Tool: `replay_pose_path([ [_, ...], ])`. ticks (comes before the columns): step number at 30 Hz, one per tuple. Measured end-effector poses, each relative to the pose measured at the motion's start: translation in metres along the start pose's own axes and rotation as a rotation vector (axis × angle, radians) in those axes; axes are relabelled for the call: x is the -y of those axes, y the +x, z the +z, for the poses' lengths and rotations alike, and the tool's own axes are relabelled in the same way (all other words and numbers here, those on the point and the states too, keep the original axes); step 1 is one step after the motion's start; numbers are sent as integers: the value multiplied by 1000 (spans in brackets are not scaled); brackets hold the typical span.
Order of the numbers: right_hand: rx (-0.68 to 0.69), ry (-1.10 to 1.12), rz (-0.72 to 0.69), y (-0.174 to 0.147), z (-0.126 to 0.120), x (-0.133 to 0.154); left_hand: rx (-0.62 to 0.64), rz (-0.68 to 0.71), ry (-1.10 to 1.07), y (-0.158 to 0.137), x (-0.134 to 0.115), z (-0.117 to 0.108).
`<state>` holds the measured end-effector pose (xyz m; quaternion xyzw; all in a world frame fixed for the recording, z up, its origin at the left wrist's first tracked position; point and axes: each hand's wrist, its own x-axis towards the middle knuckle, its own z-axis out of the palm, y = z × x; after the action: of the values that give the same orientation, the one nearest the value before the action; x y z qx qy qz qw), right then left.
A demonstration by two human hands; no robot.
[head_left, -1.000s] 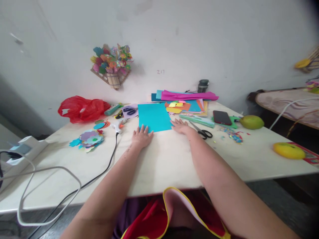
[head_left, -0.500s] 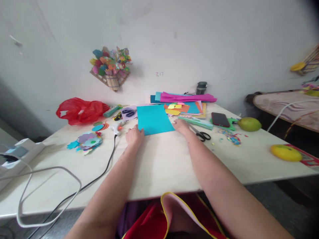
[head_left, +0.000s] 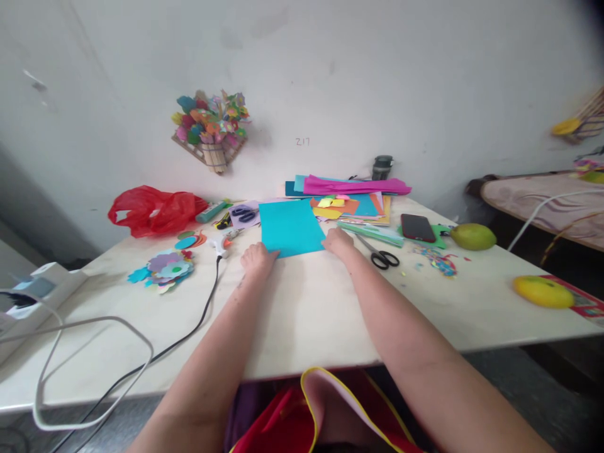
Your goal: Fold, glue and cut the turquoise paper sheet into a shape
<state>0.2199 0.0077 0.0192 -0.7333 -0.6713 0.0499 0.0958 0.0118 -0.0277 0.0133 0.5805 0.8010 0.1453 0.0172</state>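
Blue sheet point(head_left: 291, 228) lies towards twelve o'clock on the table point(head_left: 311, 308). Left hand point(head_left: 257, 258) touches its seven-o'clock corner, right hand point(head_left: 338, 241) its five-o'clock corner; both curled, whether pinching cannot be told.

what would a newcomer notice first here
The bright blue sheet likely catches the eye first, on the table with the left hand and right hand at its near corners. Next come the red bag at the back left and the colourful flower bunch on the wall.
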Motion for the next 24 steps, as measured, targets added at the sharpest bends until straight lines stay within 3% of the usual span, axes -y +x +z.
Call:
replay_pose_path([
  [8, 28, 41, 25, -1, -4, -1, -124, 95, 40, -7, -1, -3],
  [10, 35, 70, -54, 1, -6, -5, -138, 104, 41, -5, 0, -3],
  [15, 66, 7, -482, -1, -16, -10, -100, 145, 67, 3, 6, 4],
  [20, 75, -161, -517, -11, -21, -4, -134, 146, 40, 6, 10, 7],
  [24, 41, -174, -539, -13, -17, 0, -245, 102, -106, 4, 5, -1],
])
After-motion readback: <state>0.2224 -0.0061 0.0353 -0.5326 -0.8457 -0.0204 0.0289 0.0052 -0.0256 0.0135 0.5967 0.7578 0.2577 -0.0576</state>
